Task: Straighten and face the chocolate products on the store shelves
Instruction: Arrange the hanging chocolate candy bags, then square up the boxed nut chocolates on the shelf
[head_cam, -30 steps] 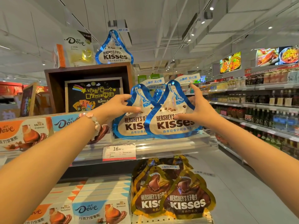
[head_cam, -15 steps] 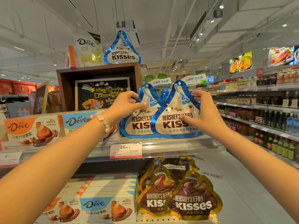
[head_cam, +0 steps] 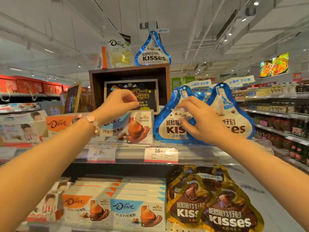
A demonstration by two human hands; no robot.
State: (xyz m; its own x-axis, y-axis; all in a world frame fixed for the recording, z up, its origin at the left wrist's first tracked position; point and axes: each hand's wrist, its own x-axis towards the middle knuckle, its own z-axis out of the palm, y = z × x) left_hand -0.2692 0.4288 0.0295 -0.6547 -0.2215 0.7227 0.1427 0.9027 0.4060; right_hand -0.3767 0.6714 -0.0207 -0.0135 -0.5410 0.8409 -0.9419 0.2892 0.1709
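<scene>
2 blue Kisses bags (head_cam: 173, 129) upright; right hand (head_cam: 200, 121) spread, left hand (head_cam: 117, 104) loosely curled, empty.

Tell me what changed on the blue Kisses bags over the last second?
Both hands let go: the left hand drew away leftward, now before the Dove boxes; the right hand slid across in front of the blue Kisses bags. The bags stay upright, overlapped on the shelf.
</scene>
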